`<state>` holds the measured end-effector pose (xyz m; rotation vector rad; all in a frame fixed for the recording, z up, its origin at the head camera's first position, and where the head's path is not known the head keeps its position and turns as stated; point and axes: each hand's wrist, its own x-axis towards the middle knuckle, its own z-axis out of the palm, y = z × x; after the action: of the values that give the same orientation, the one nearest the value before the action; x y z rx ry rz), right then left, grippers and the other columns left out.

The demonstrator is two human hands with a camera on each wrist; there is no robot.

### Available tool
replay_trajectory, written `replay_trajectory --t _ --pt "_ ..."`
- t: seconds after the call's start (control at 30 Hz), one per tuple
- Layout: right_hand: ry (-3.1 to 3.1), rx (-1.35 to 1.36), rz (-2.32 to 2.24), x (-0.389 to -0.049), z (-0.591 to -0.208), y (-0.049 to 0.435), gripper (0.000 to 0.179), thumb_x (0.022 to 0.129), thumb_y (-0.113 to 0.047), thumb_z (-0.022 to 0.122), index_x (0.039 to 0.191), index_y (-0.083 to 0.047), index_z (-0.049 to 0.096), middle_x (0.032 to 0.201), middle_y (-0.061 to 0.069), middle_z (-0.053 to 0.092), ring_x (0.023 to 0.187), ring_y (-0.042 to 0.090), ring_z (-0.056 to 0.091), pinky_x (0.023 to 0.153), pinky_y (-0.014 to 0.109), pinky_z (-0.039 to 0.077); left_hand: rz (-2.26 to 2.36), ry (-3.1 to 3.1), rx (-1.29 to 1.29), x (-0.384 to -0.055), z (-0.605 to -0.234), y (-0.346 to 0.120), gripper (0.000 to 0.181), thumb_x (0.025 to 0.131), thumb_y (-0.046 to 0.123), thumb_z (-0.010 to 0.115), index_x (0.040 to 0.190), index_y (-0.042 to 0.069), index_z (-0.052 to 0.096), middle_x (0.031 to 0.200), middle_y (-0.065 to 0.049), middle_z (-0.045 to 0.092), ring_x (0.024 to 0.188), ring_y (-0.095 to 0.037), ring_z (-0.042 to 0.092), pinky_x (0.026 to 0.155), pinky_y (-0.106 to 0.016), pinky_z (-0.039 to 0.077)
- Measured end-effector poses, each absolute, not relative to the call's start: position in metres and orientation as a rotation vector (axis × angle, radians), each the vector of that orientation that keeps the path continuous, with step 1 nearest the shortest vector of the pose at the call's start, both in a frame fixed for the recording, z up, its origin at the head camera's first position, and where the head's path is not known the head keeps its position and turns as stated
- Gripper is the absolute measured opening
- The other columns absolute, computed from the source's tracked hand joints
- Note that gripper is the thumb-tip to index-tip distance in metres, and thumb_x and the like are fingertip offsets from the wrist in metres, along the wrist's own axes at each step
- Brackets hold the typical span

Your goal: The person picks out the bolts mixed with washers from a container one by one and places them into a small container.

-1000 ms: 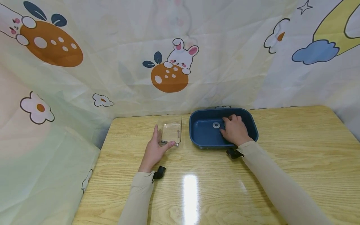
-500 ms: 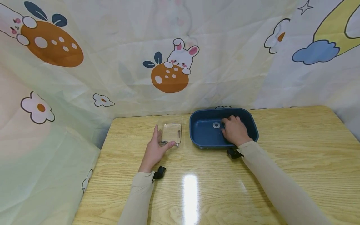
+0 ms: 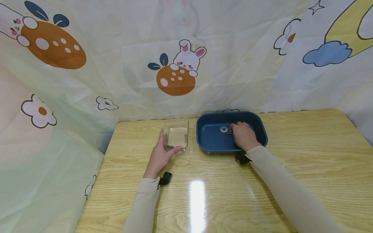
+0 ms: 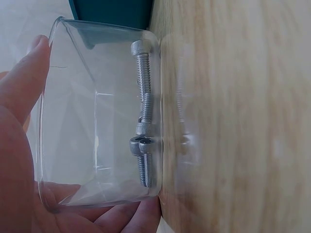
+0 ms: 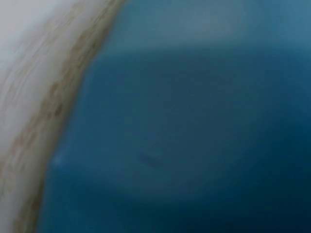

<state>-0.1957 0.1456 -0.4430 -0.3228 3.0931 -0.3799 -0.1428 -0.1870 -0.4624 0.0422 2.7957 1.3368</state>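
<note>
My left hand [image 3: 159,158] holds a clear plastic box [image 3: 177,127] on the table, thumb at one side and fingers round another. In the left wrist view, several silver socket-head bolts [image 4: 142,73] lie along the bottom of that box. My right hand [image 3: 244,136] is down inside a blue bin [image 3: 204,149], fingers curled and pinching a small silver piece [image 3: 230,133], perhaps a bolt; most of it is hidden. Left of those fingers, a flat round washer [image 3: 223,129] lies on the bin floor. The right wrist view shows only the blurred blue bin wall.
Bin and box stand side by side near the back of a wooden table [image 3: 227,194], a narrow gap between them. A printed cloth [image 3: 131,81] hangs behind and at the left. Each wrist carries a small black camera.
My right hand's fingers have drawn in from spread to curled, and a silver piece now shows at their tips. The left hand and the box have stayed put.
</note>
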Motion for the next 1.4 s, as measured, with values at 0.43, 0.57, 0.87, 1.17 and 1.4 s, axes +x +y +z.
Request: replay_trajectory --t 0.43,0.57,0.87,1.17,1.4 --pt "3.076 -0.337 -0.384 -0.196 -0.442 0.146 0.021 0.095 0.001 0.044 0.11 -0.002 0.058 0.104 0.02 0.057 0.094 0.035 0.05 0.081 0.05 0.046 1.34 2.789 0.035 -0.144 -0.461 -0.186 0.111 0.071 0.064 0.065 0.146 0.036 -0.012 0.151 -0.01 0.025 0.133 -0.022 0.033 0.105 -0.044 0.03" --pt "3.061 -0.327 -0.414 -0.195 -0.44 0.145 0.029 0.095 0.0 0.042 0.12 -0.006 0.056 0.107 0.022 0.056 0.098 0.038 0.049 0.078 0.053 0.046 1.341 2.79 0.032 -0.144 -0.461 -0.186 0.11 0.072 0.064 0.065 0.146 0.036 -0.012 0.15 -0.01 0.026 0.133 -0.022 0.033 0.105 -0.044 0.03" --pt "3.126 -0.358 -0.483 -0.193 -0.438 0.145 0.027 0.094 -0.007 0.049 0.119 -0.008 0.058 0.101 0.021 0.058 0.093 0.038 0.053 0.077 0.051 0.047 1.347 2.794 0.037 -0.143 -0.462 -0.186 0.108 0.074 0.06 0.067 0.145 0.037 -0.012 0.15 -0.01 0.026 0.133 -0.023 0.034 0.105 -0.045 0.031" --pt "3.232 -0.466 -0.531 -0.191 -0.437 0.142 0.024 0.09 -0.008 0.056 0.113 -0.004 0.061 0.093 0.02 0.061 0.086 0.036 0.056 0.075 0.048 0.047 1.35 2.791 0.037 -0.142 -0.463 -0.187 0.108 0.073 0.062 0.066 0.145 0.038 -0.012 0.15 -0.01 0.026 0.133 -0.022 0.033 0.105 -0.045 0.03" --pt "3.252 -0.497 -0.607 -0.186 -0.43 0.136 0.024 0.09 -0.007 0.055 0.112 -0.005 0.063 0.091 0.017 0.06 0.082 0.033 0.056 0.067 0.044 0.047 1.352 2.797 0.05 -0.142 -0.464 -0.187 0.108 0.074 0.06 0.066 0.145 0.038 -0.012 0.15 -0.01 0.025 0.133 -0.023 0.033 0.105 -0.046 0.03"
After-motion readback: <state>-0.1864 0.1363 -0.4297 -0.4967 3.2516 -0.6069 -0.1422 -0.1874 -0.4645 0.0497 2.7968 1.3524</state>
